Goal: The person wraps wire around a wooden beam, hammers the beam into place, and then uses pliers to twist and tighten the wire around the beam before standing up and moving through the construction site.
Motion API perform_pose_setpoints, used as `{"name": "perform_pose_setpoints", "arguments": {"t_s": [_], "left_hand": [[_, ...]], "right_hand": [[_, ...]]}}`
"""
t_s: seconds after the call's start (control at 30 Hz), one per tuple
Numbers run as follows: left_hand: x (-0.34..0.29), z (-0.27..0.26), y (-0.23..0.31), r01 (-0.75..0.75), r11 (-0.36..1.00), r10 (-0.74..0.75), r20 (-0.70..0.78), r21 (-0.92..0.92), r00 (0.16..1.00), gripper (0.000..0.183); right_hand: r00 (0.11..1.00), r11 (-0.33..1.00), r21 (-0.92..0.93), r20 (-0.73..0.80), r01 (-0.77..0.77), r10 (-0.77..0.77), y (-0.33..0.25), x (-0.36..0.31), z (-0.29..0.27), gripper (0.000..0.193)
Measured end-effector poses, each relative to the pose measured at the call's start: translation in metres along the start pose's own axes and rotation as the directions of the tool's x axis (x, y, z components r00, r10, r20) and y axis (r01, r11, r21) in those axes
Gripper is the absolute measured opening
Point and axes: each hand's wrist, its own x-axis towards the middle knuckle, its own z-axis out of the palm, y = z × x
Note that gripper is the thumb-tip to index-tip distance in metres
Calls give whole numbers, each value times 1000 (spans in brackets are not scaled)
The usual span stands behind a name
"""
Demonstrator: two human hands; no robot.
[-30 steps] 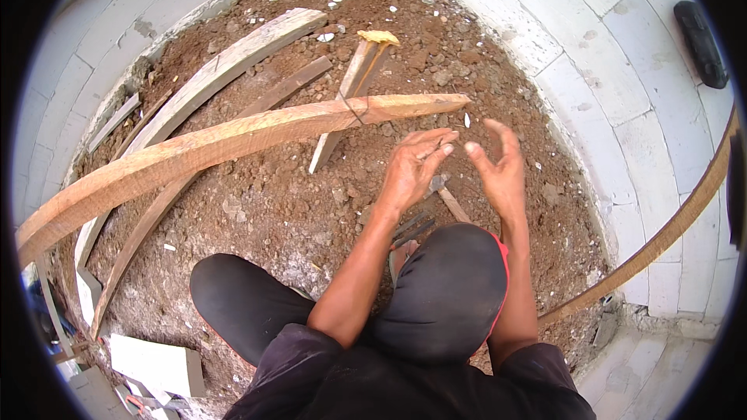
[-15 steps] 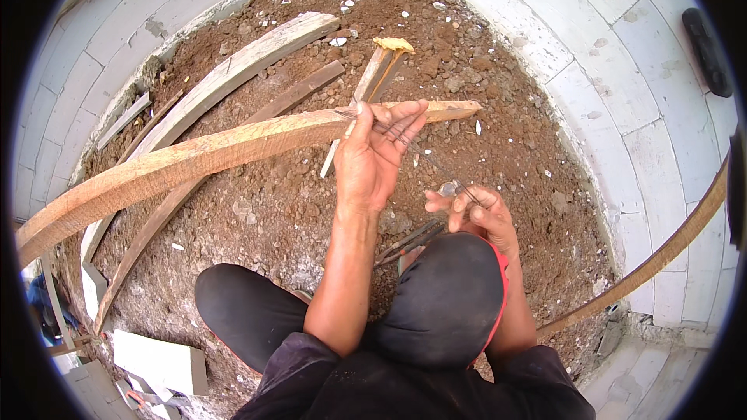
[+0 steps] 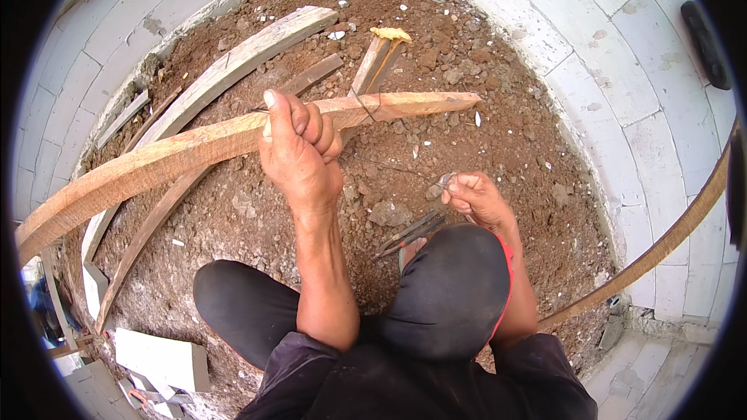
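Observation:
A long wooden beam (image 3: 194,152) crosses in front of me, resting over a shorter upright-looking piece of timber (image 3: 372,66) with a yellowish, frayed end. Thin dark wire is looped round the beam (image 3: 366,106) near that crossing. My left hand (image 3: 302,148) is closed in a fist in front of the beam, gripping wire; a short end pokes out on its left. From the fist, a strand of thin wire (image 3: 389,166) runs to my right hand (image 3: 478,198), which pinches it above my right knee. A dark long-handled tool (image 3: 411,233), perhaps pincers, lies beside that knee.
More timber lies at the left, including a pale beam (image 3: 233,70) and a darker plank (image 3: 156,222). White blocks (image 3: 159,359) sit at lower left. Pale block walls (image 3: 615,70) curve round the rough brown soil (image 3: 498,148). Another plank (image 3: 661,264) leans at right.
My left hand has turned from open-fingered to a fist and moved left along the beam. The wire loop on the beam is now uncovered. My right hand has shifted slightly down.

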Motion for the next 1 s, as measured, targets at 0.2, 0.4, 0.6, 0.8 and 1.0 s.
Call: {"name": "perform_pose_setpoints", "arguments": {"t_s": [0.2, 0.4, 0.6, 0.8, 1.0], "left_hand": [[3, -5, -10, -10, 1000, 9, -62, -20, 998, 47], [0, 12, -27, -19, 999, 17, -63, -37, 998, 48], [-1, 17, -27, -104, 991, 100, -52, -85, 994, 48], [-8, 27, -17, -147, 988, 150, -66, 46, 986, 47], [-3, 3, 1, -267, 963, 264, 59, 40, 963, 49]], "right_hand": [[966, 996, -3, -243, 93, -91, -5, 2, 1, 30], [628, 533, -740, -194, 411, -753, -55, -1, 43, 44], [966, 971, -193, 239, 142, -94, -25, 20, 39, 30], [947, 773, -570, 25, 277, -321, -43, 24, 39, 27], [892, 962, -271, 432, -11, 132, -36, 28, 39, 27]]}}
